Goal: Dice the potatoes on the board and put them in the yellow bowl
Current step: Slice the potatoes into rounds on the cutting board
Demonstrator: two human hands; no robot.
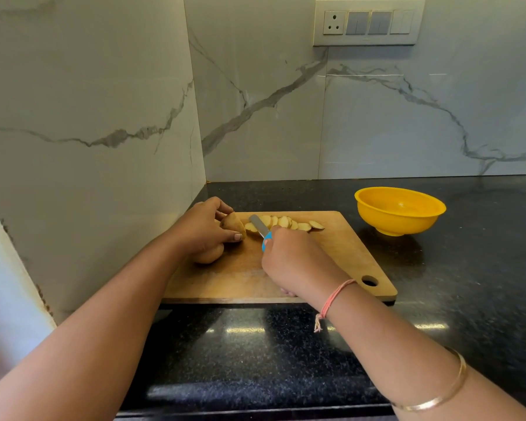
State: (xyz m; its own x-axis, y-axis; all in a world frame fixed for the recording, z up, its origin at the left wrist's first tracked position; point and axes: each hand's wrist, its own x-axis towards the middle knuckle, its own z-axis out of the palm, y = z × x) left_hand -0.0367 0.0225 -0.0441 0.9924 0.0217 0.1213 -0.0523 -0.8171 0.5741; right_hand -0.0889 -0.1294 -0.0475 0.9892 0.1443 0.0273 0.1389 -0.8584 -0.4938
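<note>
On the rectangular wooden cutting board [331, 256], the left hand [205, 229] grips a brown-skinned, part-cut potato [233, 224]. The right hand [289, 259] clasps a blue-handled steel knife [260, 227], its blade among pale round slices [286, 222]. The round yellow plastic bowl [400, 212] stands apart on the right.

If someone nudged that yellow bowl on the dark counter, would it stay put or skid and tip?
The yellow bowl looks like empty plastic, so probably light. Its foot is narrow under a wide rim, so a push at the rim might tip it. The counter looks glossy, so it would likely skid.
</note>
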